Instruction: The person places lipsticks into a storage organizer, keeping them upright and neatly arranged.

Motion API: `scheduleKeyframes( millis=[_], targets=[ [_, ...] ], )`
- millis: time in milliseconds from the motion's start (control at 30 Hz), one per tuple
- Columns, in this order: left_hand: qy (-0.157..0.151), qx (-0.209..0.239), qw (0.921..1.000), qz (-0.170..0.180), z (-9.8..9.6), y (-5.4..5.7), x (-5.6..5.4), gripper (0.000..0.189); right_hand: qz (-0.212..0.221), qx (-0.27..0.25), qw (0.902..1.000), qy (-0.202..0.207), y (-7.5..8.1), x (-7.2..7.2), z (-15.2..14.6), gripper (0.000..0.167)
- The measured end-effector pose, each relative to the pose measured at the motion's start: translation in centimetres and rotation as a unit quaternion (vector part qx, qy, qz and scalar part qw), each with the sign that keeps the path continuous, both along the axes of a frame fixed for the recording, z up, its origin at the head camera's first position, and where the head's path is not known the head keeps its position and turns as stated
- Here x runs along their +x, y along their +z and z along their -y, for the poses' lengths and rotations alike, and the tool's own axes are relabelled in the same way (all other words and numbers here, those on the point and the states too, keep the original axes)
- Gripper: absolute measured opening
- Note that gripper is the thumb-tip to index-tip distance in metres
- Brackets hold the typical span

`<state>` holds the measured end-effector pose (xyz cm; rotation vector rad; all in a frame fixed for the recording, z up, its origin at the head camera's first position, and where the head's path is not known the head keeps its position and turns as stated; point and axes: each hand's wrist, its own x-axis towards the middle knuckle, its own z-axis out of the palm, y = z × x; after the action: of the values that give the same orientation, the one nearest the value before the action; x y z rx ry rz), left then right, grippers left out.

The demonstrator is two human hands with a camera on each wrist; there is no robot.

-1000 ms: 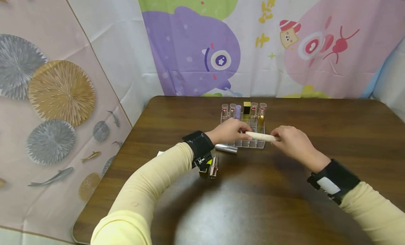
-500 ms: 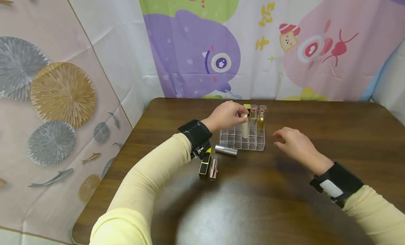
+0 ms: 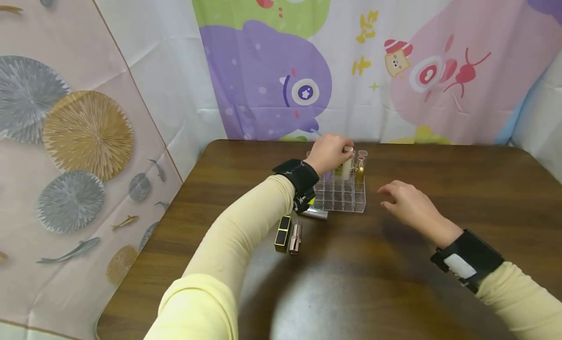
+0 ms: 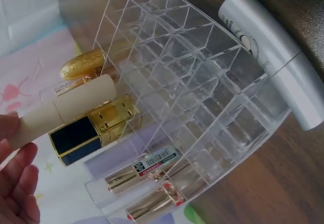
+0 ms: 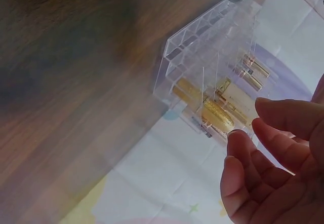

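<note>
My left hand (image 3: 329, 152) pinches a cream lipstick tube (image 4: 66, 110) by its end, between thumb and fingers. The tube stands upright over the back rows of a clear acrylic lipstick organizer (image 3: 340, 201), its lower end among the other lipsticks. Beside it in the left wrist view are a gold lipstick (image 4: 83, 66), a black-and-gold lipstick (image 4: 76, 140) and a lavender tube (image 4: 114, 153). To the right of the organizer, my right hand (image 3: 410, 203) hovers over the table with loosely bent fingers, holding nothing.
A silver tube (image 4: 273, 57) lies against the organizer's front side. Nearer on the wooden table (image 3: 373, 281) lie a black lipstick with gold trim (image 3: 283, 232) and a rose-gold lipstick (image 3: 295, 238). A printed curtain (image 3: 263, 81) hangs behind the table.
Both hands held the cream tube a second ago; the right hand let go. My left hand turned the tube upright and carried it back and slightly right to the organizer's rear rows.
</note>
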<state>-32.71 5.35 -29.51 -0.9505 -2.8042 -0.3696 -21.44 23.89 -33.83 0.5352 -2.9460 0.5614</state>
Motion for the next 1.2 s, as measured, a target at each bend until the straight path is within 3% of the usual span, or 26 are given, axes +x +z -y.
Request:
scheduleKeyframes(
  millis=[200,400,633,767,967,1200],
  targets=[
    [-0.014,-0.043,0.9975,-0.054,-1.0,-0.5,0.1,0.025,0.004,-0.008,1.0,0.002,-0.2,0.1,0.1,0.025],
    [-0.021,-0.067,0.9961,-0.053,-1.0,-1.9,0.5,0.02,0.001,0.0,1.0,0.003,-0.6,0.6,0.0,0.024],
    [-0.031,-0.029,0.9982,-0.043,0.4,-1.3,0.5,0.019,-0.003,0.001,1.0,-0.003,-0.4,0.8,-0.4,0.024],
    [-0.056,-0.032,0.9979,-0.005,2.4,-1.6,0.8,0.019,0.003,-0.002,1.0,-0.002,-0.6,0.8,-0.5,0.024],
    [-0.111,-0.096,0.9865,0.073,6.6,-4.2,1.6,0.015,0.008,-0.002,1.0,0.003,-1.1,0.6,-0.1,0.023],
    [-0.11,-0.129,0.9798,0.106,10.3,-6.2,3.0,0.015,0.019,-0.002,0.9998,0.009,-1.5,0.5,0.3,0.024]
  ],
)
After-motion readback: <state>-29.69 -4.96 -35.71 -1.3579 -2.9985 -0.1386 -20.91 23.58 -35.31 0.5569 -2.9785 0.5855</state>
